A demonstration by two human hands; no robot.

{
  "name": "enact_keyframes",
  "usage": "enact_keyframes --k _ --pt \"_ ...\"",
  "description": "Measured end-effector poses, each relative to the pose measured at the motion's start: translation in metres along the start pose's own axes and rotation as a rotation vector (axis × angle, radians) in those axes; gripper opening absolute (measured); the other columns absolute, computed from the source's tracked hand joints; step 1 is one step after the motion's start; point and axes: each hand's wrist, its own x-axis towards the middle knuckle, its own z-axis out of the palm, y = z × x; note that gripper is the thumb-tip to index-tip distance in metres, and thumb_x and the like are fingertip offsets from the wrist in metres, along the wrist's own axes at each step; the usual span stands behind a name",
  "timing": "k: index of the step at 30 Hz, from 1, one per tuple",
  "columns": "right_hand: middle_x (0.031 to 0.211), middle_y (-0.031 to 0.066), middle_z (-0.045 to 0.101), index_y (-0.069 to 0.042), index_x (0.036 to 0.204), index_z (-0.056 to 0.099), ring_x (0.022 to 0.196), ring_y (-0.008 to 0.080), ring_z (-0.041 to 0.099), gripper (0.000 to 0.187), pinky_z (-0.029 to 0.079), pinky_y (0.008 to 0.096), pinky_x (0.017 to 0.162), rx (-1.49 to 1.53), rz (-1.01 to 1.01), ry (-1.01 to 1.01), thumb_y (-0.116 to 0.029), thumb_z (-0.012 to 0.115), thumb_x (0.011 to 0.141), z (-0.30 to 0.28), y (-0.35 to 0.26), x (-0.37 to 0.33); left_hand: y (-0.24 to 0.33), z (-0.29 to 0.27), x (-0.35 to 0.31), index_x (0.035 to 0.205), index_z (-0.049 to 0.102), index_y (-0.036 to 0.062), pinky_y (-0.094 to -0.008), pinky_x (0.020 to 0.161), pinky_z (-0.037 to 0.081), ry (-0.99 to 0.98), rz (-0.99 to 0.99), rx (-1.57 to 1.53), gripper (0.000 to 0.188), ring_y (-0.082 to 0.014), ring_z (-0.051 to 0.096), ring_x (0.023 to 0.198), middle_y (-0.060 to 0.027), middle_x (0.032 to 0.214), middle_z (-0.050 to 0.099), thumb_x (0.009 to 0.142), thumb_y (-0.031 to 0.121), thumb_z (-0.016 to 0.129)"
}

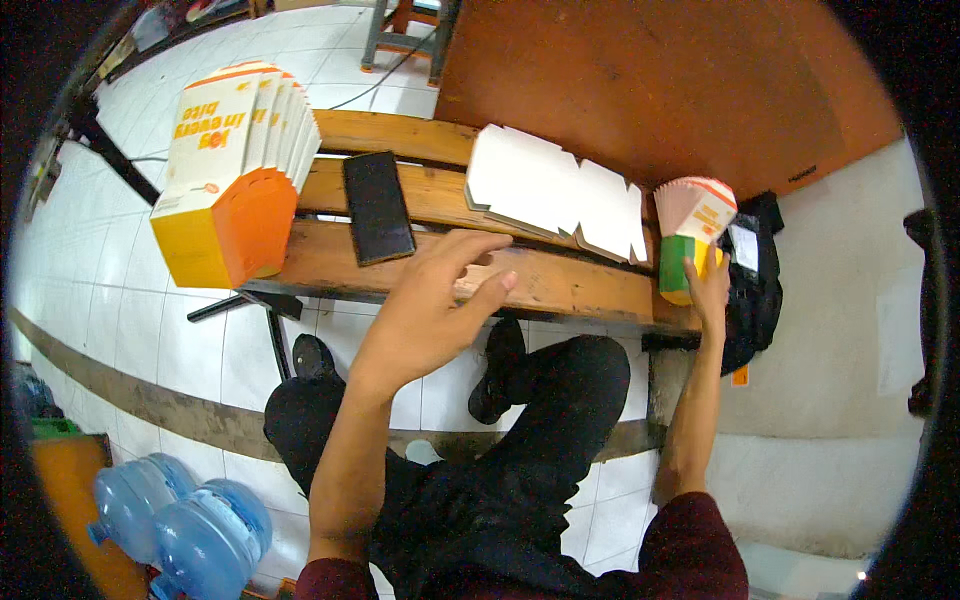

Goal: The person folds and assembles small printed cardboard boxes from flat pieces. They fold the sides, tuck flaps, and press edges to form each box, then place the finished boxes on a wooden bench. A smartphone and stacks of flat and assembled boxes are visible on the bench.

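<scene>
Foreground: A person in black trousers (pixel 570 370) sits before a wooden bench (pixel 590 290), two blue water jugs (pixel 210 540) at lower left.
Left hand (pixel 425 305): Loosely spread over the bench's near edge, thumb apart from softly bent fingers.
Right hand (pixel 712 290): Thumb and fingers rest against the small carton stack (pixel 697 215); whether they pinch it, one cannot tell.
Bench top: The small carton stack stands at the right end, beside white card sheets (pixel 550 190); a dark phone (pixel 380 215) lies left of these, near a larger carton stack (pixel 215 170).
Beyond: A brown panel (pixel 670 80) and a stool (pixel 440 45).
</scene>
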Motion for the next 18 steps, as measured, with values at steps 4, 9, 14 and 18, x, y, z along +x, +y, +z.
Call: enact_keyframes --k 4,9,14,18 --pt "0.147 0.0316 0.032 -0.009 0.147 0.039 0.137 0.0443 0.032 0.076 0.027 0.0477 0.113 -0.088 0.038 0.059 -0.054 0.058 0.089 -0.029 -0.03 -0.025 0.001 -0.006 -0.003 0.124 0.058 0.0016 -0.0343 0.094 0.047 0.01 -0.006 -0.031 0.035 -0.0241 0.06 0.107 -0.0142 0.117 0.061 0.094 0.021 0.059" --pt "0.14 0.0251 0.045 -0.007 0.132 0.053 0.131 0.0402 0.041 0.063 0.034 0.0445 0.109 0.323 -0.371 0.061 -0.034 0.075 0.08 -0.071 -0.128 -0.028 0.001 -0.008 -0.005 0.123 0.059 0.0017 -0.0347 0.094 0.047 0.031 0.014 0.015 0.035 -0.0247 0.061 0.107 -0.0144 0.117 0.062 0.094 0.022 0.06" --pt "0.14 0.0217 0.047 -0.011 0.133 0.054 0.128 0.0389 0.046 0.076 0.037 0.0433 0.109 0.41 -0.813 -0.217 -0.035 0.084 0.068 -0.058 -0.262 -0.004 -0.001 -0.005 -0.004 0.123 0.059 0.0024 -0.0358 0.094 0.048 0.026 0.002 -0.027 0.036 -0.0262 0.061 0.107 -0.015 0.118 0.062 0.094 0.023 0.06" --pt "0.147 0.0171 0.041 -0.015 0.139 0.049 0.133 0.0363 0.04 0.086 0.036 0.0418 0.112 0.32 -0.826 -0.5 -0.023 0.088 0.063 -0.036 -0.31 0.006 -0.001 -0.013 -0.008 0.123 0.059 0.0027 -0.0367 0.093 0.048 0.027 -0.001 0.071 0.039 -0.0273 0.061 0.107 -0.0156 0.117 0.062 0.091 0.024 0.063"
